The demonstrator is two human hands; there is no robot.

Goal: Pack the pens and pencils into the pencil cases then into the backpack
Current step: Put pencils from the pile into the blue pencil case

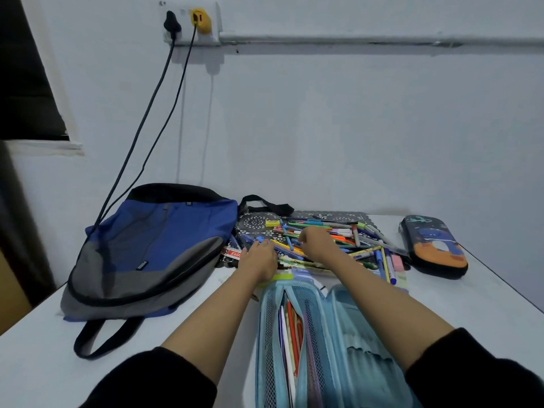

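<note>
Under both hands lies the heap of pens and pencils (353,240), probably light, stiff, round sticks that roll and slip, so best gathered several at once round their middles. The left hand (259,257) rests on them, fingers fairly straight. The right hand (316,244) curls down into the heap; whether it pinches anything cannot be told. Between the forearms the blue pencil case (332,334) lies unzipped.

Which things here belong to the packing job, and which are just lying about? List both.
Job: pens and pencils pile; open blue pencil case; dark pencil case; backpack.
Lying about: patterned mat under the pile; two black cables; yellow plug at the wall socket.
</note>
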